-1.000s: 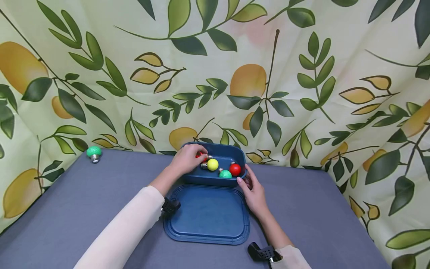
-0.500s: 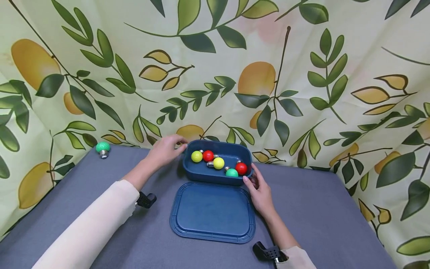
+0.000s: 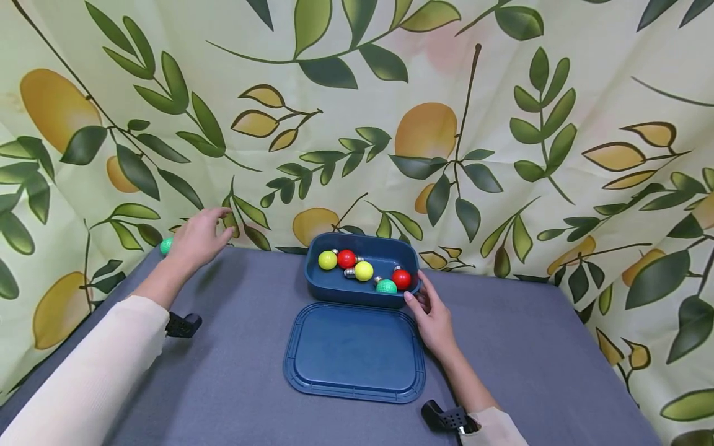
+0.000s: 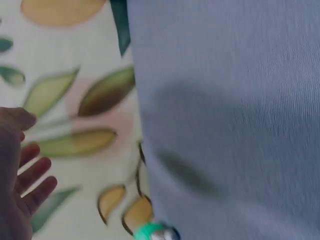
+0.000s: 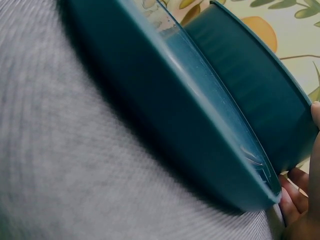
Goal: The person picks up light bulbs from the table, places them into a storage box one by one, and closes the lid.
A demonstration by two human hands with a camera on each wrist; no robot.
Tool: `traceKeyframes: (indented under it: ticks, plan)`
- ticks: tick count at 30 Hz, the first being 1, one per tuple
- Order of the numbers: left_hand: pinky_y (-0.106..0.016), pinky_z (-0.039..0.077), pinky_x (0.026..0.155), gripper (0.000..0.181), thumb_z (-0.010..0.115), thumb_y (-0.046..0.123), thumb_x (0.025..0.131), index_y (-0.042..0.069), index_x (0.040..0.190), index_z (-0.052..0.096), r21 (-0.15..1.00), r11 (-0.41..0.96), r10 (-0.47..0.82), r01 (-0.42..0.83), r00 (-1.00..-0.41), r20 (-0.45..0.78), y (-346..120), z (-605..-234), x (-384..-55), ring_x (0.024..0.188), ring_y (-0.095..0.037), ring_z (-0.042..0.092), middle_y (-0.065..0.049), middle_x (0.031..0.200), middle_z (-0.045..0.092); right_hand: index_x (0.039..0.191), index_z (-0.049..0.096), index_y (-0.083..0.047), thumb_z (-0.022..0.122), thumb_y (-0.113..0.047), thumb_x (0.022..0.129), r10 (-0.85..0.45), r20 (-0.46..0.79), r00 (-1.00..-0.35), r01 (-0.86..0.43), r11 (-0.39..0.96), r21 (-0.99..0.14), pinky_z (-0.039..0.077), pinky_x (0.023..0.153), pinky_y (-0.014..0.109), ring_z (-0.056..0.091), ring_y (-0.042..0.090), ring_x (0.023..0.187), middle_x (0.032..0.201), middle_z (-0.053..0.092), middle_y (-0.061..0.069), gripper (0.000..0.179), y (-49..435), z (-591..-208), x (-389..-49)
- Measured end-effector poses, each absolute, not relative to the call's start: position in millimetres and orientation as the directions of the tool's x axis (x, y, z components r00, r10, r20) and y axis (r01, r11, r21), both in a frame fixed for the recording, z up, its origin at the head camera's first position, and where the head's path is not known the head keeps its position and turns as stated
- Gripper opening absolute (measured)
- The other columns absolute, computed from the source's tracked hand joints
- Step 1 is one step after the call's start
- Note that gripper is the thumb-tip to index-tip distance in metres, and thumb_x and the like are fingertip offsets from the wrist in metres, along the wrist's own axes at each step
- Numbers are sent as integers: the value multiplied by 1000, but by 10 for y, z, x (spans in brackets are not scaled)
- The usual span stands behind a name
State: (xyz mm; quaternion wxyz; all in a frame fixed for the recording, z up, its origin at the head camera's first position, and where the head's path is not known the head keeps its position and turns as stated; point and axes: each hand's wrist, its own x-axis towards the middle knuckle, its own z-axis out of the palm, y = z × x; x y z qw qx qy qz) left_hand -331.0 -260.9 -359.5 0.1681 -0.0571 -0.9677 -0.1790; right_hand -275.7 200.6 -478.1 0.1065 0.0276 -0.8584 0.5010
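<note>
My left hand [image 3: 201, 238] is over the left back of the table, holding nothing, its fingers apart in the left wrist view. Partly behind it in the head view is a green light bulb [image 3: 166, 246], whose metal base shows at the bottom of the left wrist view. My right hand [image 3: 435, 322] grips the right front corner of a blue plastic container [image 3: 351, 294], thumb at the front and fingers round the side. Inside lie yellow bulbs [image 3: 327, 260], red bulbs [image 3: 401, 279] and a green bulb [image 3: 387, 286], all with screw bases.
A blue lid [image 3: 357, 353] lies flat on the grey tablecloth [image 3: 519, 359], just in front of the container. Behind the table hangs a curtain [image 3: 357, 111] printed with leaves and fruit, close along the back edge.
My left hand has come out of the container, leaving a yellow and a red bulb visible there, and moved left to the lone green bulb. The right hand keeps its grip on the corner.
</note>
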Motion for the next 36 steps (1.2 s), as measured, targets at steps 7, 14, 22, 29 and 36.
traceKeyframes:
  ticks: [7,14,22,29,36]
  plan:
    - [-70,38,99,69,53,22,99,-7,155,25,429,903,-124,-8,-962,242,-3069,-3682,-3299,128,-58,42,-40,142,42,158,36,-24,62,-36,101,62,199,-978,-143,495,-857,49,109,52,61,38,127,148,54,22,64,2025,-4793,-2760]
    - [-72,30,108,73,52,23,97,-11,154,21,502,854,-261,-140,-948,181,-3313,-3903,-3233,135,-62,29,-45,148,29,157,37,-25,62,-37,101,71,201,-977,-140,500,-855,50,107,52,63,37,123,145,57,22,63,2027,-4791,-2771]
    - [-73,33,104,82,55,21,94,-10,156,11,467,869,-256,-165,-957,139,-3481,-4084,-3201,131,-64,29,-48,146,23,157,39,-25,62,-36,100,62,211,-976,-153,497,-854,51,106,52,64,36,122,144,57,22,62,2011,-4794,-2767]
    - [-75,36,98,76,55,18,93,-11,153,18,427,892,-217,-151,-970,110,-3541,-4221,-3194,125,-67,34,-47,145,24,156,40,-25,63,-36,100,68,215,-974,-156,486,-860,51,106,52,65,35,120,143,58,21,62,2009,-4790,-2764]
    - [-75,39,93,70,51,17,94,-10,151,21,426,888,-231,-173,-969,90,-3548,-4255,-3215,121,-67,37,-47,141,28,156,39,-27,62,-37,100,68,216,-974,-156,486,-860,51,106,51,65,35,120,143,59,21,62,2013,-4790,-2762]
